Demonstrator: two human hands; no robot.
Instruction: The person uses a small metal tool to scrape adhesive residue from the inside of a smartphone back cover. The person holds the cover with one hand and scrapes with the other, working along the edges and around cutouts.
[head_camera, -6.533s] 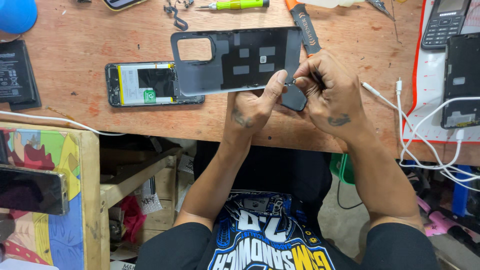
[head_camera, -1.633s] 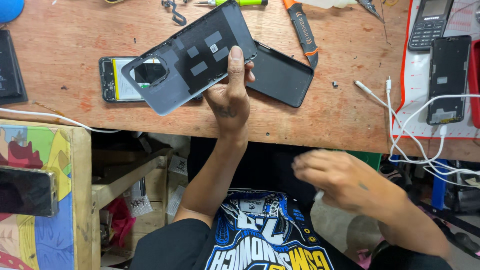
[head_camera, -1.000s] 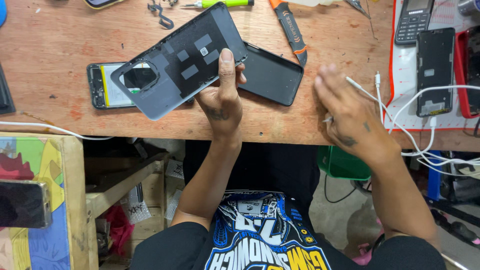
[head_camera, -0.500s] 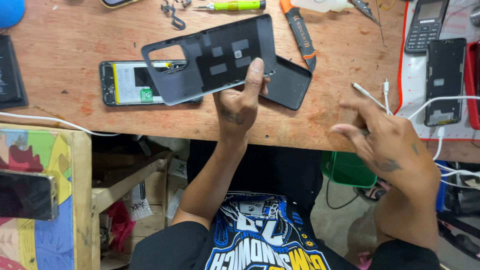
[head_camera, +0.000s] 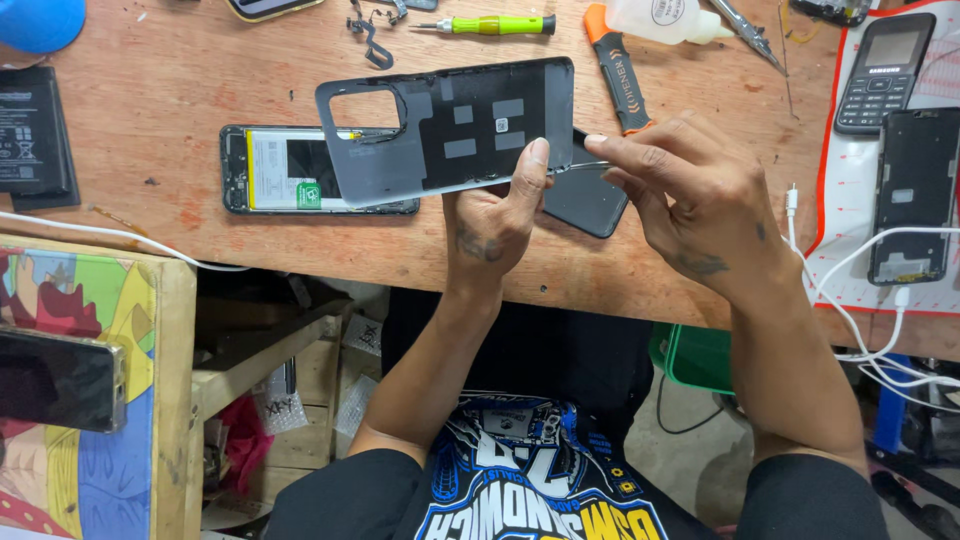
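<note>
The wooden desk (head_camera: 150, 120) spreads out beyond both my hands. My left hand (head_camera: 495, 225) is clamped on the grey phone back cover (head_camera: 450, 130), holding it up above the desk, inner side toward me, thumb on its right end. Left of that hand lies an opened phone (head_camera: 300, 170), battery showing. Under my right hand (head_camera: 690, 190) rests a black panel (head_camera: 585, 200). My right fingers pinch together at the cover's right edge, on something too thin to make out.
</note>
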